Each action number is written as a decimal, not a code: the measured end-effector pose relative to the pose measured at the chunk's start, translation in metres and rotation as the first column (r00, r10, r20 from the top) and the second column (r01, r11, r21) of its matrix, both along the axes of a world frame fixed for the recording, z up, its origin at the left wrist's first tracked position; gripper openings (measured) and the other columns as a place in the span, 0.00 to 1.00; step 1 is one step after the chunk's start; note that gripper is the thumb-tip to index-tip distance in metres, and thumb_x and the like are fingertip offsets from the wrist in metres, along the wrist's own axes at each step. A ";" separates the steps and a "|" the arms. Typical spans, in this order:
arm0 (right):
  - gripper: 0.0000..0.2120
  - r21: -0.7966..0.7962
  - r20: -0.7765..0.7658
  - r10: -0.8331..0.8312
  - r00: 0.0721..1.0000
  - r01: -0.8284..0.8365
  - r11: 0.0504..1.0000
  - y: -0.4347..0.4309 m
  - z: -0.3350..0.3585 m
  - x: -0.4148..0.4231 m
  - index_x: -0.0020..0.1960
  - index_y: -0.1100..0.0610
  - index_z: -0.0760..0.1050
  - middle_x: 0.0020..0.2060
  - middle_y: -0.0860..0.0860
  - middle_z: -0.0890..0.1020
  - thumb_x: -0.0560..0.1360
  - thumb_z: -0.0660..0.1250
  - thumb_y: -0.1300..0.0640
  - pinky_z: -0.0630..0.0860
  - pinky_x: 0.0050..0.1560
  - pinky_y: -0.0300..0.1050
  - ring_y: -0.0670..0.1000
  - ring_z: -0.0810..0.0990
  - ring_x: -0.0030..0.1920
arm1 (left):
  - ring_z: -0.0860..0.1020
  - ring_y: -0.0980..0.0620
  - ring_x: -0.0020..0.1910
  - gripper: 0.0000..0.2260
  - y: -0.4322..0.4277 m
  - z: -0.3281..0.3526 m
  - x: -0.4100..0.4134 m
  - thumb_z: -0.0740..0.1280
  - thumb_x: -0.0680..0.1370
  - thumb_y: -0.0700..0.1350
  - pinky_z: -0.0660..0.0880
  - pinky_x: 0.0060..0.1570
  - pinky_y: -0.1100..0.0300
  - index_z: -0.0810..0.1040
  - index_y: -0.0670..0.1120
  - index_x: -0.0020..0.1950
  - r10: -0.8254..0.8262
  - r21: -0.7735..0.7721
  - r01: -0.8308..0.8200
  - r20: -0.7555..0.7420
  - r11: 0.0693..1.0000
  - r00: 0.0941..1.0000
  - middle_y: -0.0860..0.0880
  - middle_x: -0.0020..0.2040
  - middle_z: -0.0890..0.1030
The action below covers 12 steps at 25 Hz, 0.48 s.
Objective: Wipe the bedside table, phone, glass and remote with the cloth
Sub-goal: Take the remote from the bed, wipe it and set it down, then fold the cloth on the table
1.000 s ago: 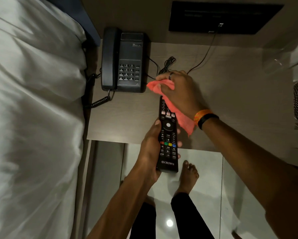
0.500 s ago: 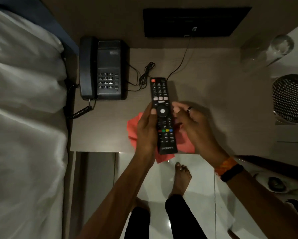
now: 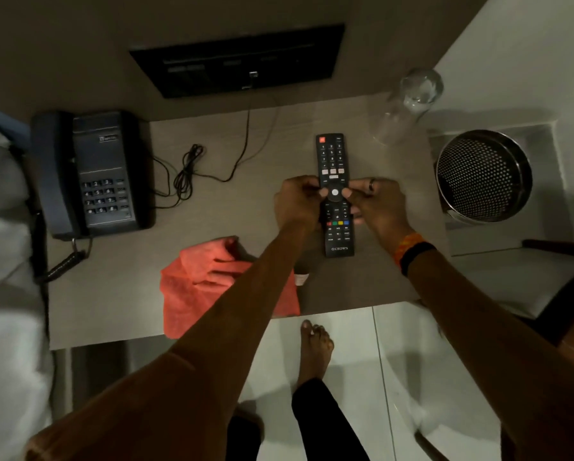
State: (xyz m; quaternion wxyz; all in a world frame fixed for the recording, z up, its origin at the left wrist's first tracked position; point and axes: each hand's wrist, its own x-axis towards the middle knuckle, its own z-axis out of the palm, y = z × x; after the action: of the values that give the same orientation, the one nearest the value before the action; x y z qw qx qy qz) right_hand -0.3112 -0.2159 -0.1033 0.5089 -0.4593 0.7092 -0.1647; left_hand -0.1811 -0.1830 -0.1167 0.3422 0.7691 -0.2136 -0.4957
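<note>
The black remote (image 3: 333, 161) lies lengthwise on the grey bedside table (image 3: 119, 294), right of centre. My left hand (image 3: 297, 202) grips its left edge and my right hand (image 3: 377, 204) grips its right edge, thumbs on the button face. The red cloth (image 3: 196, 287) lies crumpled and loose on the table near the front edge, partly under my left forearm. The black phone (image 3: 89, 174) sits at the table's left with its handset on the cradle. A clear glass (image 3: 408, 104) stands at the back right corner.
A thin black cable (image 3: 187, 171) is coiled between phone and remote and runs up to a dark wall panel (image 3: 239, 59). A perforated metal bin (image 3: 483, 176) stands right of the table. White bedding (image 3: 3, 294) borders the left. My bare foot (image 3: 314, 351) is on the tiled floor.
The cloth left my right hand and now lies on the table. The remote moved right and down onto the table, both hands on its sides.
</note>
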 end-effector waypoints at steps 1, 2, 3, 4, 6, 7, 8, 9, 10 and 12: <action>0.15 -0.024 -0.008 0.002 1.000 -0.002 1.000 -0.001 -0.002 -0.001 0.64 0.62 0.78 0.54 0.57 0.84 0.78 0.70 0.61 0.77 0.31 0.33 0.51 0.82 0.44 | 0.86 0.43 0.47 0.12 -0.001 0.001 -0.002 0.74 0.76 0.38 0.84 0.46 0.41 0.78 0.53 0.38 0.003 -0.002 -0.003 0.023 1.000 1.000 0.45 0.48 0.87; 0.15 -0.057 -0.017 0.011 1.000 -0.012 0.998 0.000 -0.002 -0.001 0.63 0.63 0.79 0.54 0.57 0.84 0.78 0.70 0.61 0.78 0.34 0.32 0.51 0.82 0.46 | 0.86 0.42 0.47 0.14 -0.002 0.002 -0.004 0.74 0.76 0.38 0.84 0.45 0.41 0.77 0.53 0.36 0.004 -0.005 -0.004 0.037 1.000 0.999 0.44 0.48 0.86; 0.14 -0.089 -0.023 0.017 1.000 -0.019 0.996 0.000 -0.002 -0.001 0.62 0.63 0.79 0.54 0.57 0.84 0.78 0.70 0.62 0.80 0.39 0.34 0.51 0.82 0.47 | 0.86 0.41 0.47 0.14 -0.001 0.005 -0.005 0.73 0.76 0.37 0.84 0.43 0.41 0.76 0.53 0.37 0.003 -0.004 -0.003 0.035 1.000 0.999 0.42 0.48 0.86; 0.14 -0.112 -0.029 0.018 0.999 -0.021 0.994 0.001 -0.002 -0.001 0.62 0.64 0.79 0.55 0.58 0.84 0.77 0.70 0.62 0.81 0.45 0.38 0.51 0.82 0.49 | 0.86 0.42 0.46 0.13 0.000 0.008 -0.006 0.73 0.76 0.36 0.85 0.41 0.41 0.76 0.51 0.38 -0.002 0.002 0.002 0.012 1.000 1.000 0.41 0.49 0.85; 0.13 -0.127 -0.046 0.014 0.999 -0.020 0.992 0.002 -0.002 -0.001 0.61 0.64 0.79 0.56 0.59 0.85 0.77 0.71 0.62 0.82 0.53 0.48 0.53 0.84 0.52 | 0.84 0.44 0.44 0.09 0.002 0.014 -0.001 0.72 0.77 0.34 0.85 0.41 0.42 0.78 0.46 0.43 0.011 0.000 -0.011 -0.041 1.000 0.999 0.41 0.49 0.84; 0.13 -0.150 -0.064 0.016 0.998 -0.025 0.988 0.005 -0.001 -0.001 0.61 0.63 0.80 0.56 0.59 0.85 0.77 0.71 0.61 0.82 0.56 0.49 0.53 0.84 0.53 | 0.84 0.44 0.43 0.07 0.005 0.018 0.003 0.71 0.77 0.34 0.85 0.42 0.45 0.79 0.45 0.46 -0.001 -0.013 0.001 -0.043 1.000 0.999 0.41 0.48 0.84; 0.13 -0.207 -0.100 0.032 0.995 -0.052 0.977 0.011 0.003 0.002 0.60 0.63 0.80 0.56 0.59 0.85 0.78 0.70 0.60 0.81 0.57 0.48 0.53 0.84 0.53 | 0.83 0.45 0.45 0.05 0.011 0.023 0.011 0.70 0.77 0.35 0.85 0.45 0.49 0.81 0.44 0.49 -0.043 -0.041 0.044 0.009 0.998 0.999 0.41 0.49 0.84; 0.12 -0.296 -0.144 0.065 0.987 -0.105 0.949 0.019 0.008 0.006 0.60 0.62 0.80 0.56 0.58 0.85 0.79 0.69 0.59 0.80 0.59 0.47 0.52 0.84 0.54 | 0.83 0.46 0.47 0.05 0.020 0.028 0.020 0.69 0.78 0.37 0.83 0.48 0.56 0.82 0.43 0.51 -0.109 -0.071 0.117 0.114 0.991 0.987 0.42 0.50 0.85; 0.11 -0.392 -0.198 0.114 0.974 -0.185 0.901 0.031 0.016 0.012 0.60 0.61 0.81 0.57 0.58 0.84 0.80 0.68 0.59 0.79 0.61 0.45 0.53 0.83 0.55 | 0.82 0.48 0.49 0.06 0.034 0.037 0.031 0.68 0.79 0.38 0.79 0.48 0.63 0.83 0.43 0.54 -0.167 -0.099 0.196 0.247 0.976 0.954 0.44 0.51 0.85; 0.12 -0.524 -0.301 0.247 0.921 -0.376 0.764 0.070 0.031 0.033 0.61 0.58 0.80 0.59 0.57 0.81 0.80 0.65 0.56 0.71 0.64 0.39 0.54 0.79 0.60 | 0.80 0.47 0.52 0.10 0.078 0.055 0.060 0.64 0.80 0.41 0.75 0.50 0.59 0.82 0.43 0.58 -0.223 -0.158 0.339 0.494 0.927 0.840 0.45 0.53 0.85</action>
State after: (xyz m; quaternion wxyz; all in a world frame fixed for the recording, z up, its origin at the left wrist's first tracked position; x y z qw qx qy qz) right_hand -0.2780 -0.1458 -0.0718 0.2881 -0.7172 0.5906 -0.2321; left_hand -0.1212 -0.1051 -0.0614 0.2936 0.7787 -0.4590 -0.3111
